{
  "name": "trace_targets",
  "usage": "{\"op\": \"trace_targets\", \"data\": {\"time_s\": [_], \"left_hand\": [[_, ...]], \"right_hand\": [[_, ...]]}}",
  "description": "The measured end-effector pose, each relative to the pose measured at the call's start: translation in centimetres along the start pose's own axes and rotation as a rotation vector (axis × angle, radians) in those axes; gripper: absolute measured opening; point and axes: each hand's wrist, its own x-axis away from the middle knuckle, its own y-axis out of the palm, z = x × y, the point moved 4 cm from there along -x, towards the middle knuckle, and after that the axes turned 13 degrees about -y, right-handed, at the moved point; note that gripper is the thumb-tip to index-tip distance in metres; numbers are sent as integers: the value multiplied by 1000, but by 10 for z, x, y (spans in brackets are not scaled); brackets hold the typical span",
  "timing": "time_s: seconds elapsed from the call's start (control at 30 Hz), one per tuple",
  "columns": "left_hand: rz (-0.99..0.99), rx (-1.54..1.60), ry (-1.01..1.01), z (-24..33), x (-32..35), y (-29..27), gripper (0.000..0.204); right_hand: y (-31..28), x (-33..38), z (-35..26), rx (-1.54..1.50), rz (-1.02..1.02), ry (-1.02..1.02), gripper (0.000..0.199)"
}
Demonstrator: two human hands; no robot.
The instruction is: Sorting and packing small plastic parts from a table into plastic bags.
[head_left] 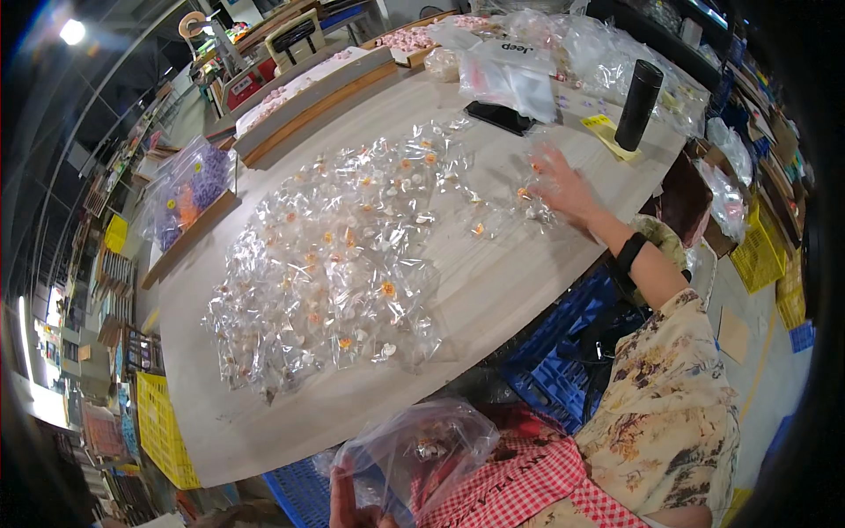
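At the table's near edge, my left hand grips a clear plastic bag, with its fingers closed on the rim. Inside the bag a few small shiny packets show. My right hand reaches out over the table's right part, fingers stretched and somewhat blurred. Below its fingers lie several small clear packets with white and orange bits in them. Left of it spreads a broad heap of the same kind of clear packets, glinting under the light.
Behind my right hand are a black phone, a yellow paper and a black cylindrical bottle. Clear bags pile up at the far right. Wooden-edged trays line the far left. Below the table stands a blue crate.
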Motion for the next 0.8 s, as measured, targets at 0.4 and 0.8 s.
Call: {"op": "trace_targets", "data": {"time_s": [0.4, 0.8], "left_hand": [[-15, -4, 76, -18, -3, -6, 81], [-84, -159, 22, -28, -3, -2, 78]], "right_hand": [[27, 40, -30, -10, 87, -416, 37], [21, 23, -11, -388, 386, 40, 16]]}}
